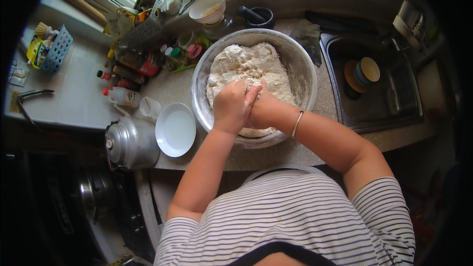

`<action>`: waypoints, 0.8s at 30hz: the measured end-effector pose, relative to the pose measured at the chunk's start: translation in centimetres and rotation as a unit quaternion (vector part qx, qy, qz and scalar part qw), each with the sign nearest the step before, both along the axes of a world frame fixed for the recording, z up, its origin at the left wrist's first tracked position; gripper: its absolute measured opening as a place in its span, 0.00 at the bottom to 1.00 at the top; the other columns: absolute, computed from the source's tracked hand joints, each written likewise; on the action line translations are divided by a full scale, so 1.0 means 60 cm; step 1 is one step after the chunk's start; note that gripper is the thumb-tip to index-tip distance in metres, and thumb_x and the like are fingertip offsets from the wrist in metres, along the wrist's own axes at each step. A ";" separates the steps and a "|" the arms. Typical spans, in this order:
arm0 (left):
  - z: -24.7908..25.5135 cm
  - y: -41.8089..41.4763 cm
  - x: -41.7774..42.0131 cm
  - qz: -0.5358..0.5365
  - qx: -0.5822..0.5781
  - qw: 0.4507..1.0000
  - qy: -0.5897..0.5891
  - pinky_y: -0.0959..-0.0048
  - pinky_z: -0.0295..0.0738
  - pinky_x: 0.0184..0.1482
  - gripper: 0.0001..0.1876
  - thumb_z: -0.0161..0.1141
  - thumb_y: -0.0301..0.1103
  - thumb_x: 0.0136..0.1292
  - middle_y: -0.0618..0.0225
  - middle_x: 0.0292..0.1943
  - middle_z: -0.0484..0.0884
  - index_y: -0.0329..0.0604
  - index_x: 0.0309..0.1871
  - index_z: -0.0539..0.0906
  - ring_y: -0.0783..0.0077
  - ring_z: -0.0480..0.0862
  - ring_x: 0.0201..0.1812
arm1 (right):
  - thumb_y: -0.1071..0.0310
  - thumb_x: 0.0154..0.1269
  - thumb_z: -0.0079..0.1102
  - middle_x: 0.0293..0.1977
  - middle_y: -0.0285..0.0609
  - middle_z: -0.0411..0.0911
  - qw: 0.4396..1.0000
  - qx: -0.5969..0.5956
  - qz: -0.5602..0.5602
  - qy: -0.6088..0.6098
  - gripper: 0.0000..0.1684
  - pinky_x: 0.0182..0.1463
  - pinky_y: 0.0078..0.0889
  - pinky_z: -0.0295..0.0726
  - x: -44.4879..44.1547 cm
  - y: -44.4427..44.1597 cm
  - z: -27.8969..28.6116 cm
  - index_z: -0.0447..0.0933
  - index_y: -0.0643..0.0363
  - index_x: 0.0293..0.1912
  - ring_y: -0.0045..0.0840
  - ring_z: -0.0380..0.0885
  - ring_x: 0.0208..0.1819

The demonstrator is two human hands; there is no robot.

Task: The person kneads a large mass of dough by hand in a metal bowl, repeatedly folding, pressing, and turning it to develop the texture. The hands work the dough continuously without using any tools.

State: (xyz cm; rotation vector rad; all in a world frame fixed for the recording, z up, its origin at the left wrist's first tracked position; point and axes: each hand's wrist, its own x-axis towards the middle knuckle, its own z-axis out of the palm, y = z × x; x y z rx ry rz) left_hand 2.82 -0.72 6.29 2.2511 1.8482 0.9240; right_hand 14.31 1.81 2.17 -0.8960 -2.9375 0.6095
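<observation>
A wide metal basin holds a large mass of rough, floury dough. My left hand and my right hand meet over the near part of the dough, touching each other. The left fingers look curled, and flour or dough sticks to the skin. Between the hands, the fingertips are partly hidden, so whether they grip any dough is unclear. A bangle circles my right wrist.
Left of the basin are a white plate, a metal kettle and several bottles. Behind it stand a bowl and a mortar with pestle. At right, a sink contains stacked bowls.
</observation>
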 end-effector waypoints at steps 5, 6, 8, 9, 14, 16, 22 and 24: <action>-0.001 0.027 -0.040 0.020 -0.084 0.943 -0.322 0.64 0.75 0.37 0.14 0.55 0.40 0.69 0.56 0.31 0.81 0.34 0.39 0.74 0.61 0.83 0.33 | 0.46 0.58 0.61 0.53 0.49 0.78 0.991 0.098 0.077 -0.049 0.24 0.69 0.75 0.38 0.009 -0.001 0.038 0.84 0.55 0.44 0.48 0.55 0.71; 0.003 0.030 -0.038 0.003 -0.132 0.937 -0.324 0.66 0.75 0.40 0.18 0.57 0.44 0.68 0.56 0.33 0.80 0.35 0.44 0.71 0.66 0.83 0.36 | 0.46 0.57 0.62 0.52 0.49 0.78 0.992 0.063 0.088 -0.071 0.24 0.70 0.73 0.38 0.007 0.002 0.048 0.84 0.54 0.44 0.47 0.56 0.71; 0.012 0.022 -0.032 -0.039 -0.217 0.944 -0.244 0.65 0.75 0.41 0.21 0.60 0.46 0.65 0.55 0.36 0.81 0.34 0.43 0.73 0.65 0.83 0.37 | 0.47 0.57 0.62 0.51 0.48 0.78 0.992 0.093 0.091 0.004 0.23 0.71 0.70 0.39 0.006 0.006 0.034 0.84 0.53 0.44 0.45 0.59 0.69; 0.013 0.021 -0.028 -0.063 -0.260 0.942 -0.202 0.65 0.75 0.42 0.22 0.62 0.48 0.64 0.54 0.37 0.81 0.33 0.42 0.75 0.64 0.82 0.37 | 0.47 0.56 0.63 0.51 0.47 0.79 0.979 0.156 0.078 0.101 0.22 0.72 0.69 0.40 0.010 0.006 -0.003 0.84 0.53 0.43 0.44 0.61 0.68; 0.006 0.030 -0.017 -0.059 -0.361 0.878 -0.309 0.79 0.72 0.33 0.16 0.60 0.43 0.67 0.70 0.29 0.80 0.35 0.39 0.79 0.81 0.76 0.30 | 0.47 0.56 0.63 0.48 0.44 0.79 0.980 0.140 0.067 0.126 0.23 0.72 0.69 0.39 0.015 -0.002 0.005 0.84 0.53 0.44 0.44 0.67 0.63; -0.013 0.032 -0.013 -0.025 -0.352 0.820 -0.450 0.78 0.71 0.29 0.16 0.60 0.42 0.67 0.72 0.26 0.80 0.36 0.35 0.80 0.82 0.76 0.26 | 0.46 0.57 0.62 0.47 0.43 0.79 0.995 0.064 0.066 0.039 0.24 0.73 0.68 0.38 0.012 -0.006 0.037 0.83 0.55 0.45 0.45 0.65 0.64; -0.050 0.044 -0.068 0.127 -0.267 0.837 -0.461 0.75 0.71 0.31 0.19 0.53 0.47 0.71 0.72 0.25 0.79 0.44 0.28 0.76 0.81 0.76 0.26 | 0.47 0.54 0.63 0.31 0.41 0.83 0.985 0.132 0.111 0.006 0.20 0.72 0.71 0.34 0.031 -0.011 0.076 0.87 0.55 0.32 0.42 0.67 0.65; -0.055 0.042 -0.074 0.167 -0.252 0.850 -0.432 0.75 0.71 0.38 0.23 0.48 0.53 0.72 0.72 0.25 0.79 0.43 0.31 0.79 0.79 0.75 0.28 | 0.47 0.53 0.64 0.32 0.43 0.83 0.986 0.125 0.109 0.008 0.21 0.72 0.71 0.33 0.039 -0.005 0.075 0.87 0.55 0.32 0.44 0.65 0.66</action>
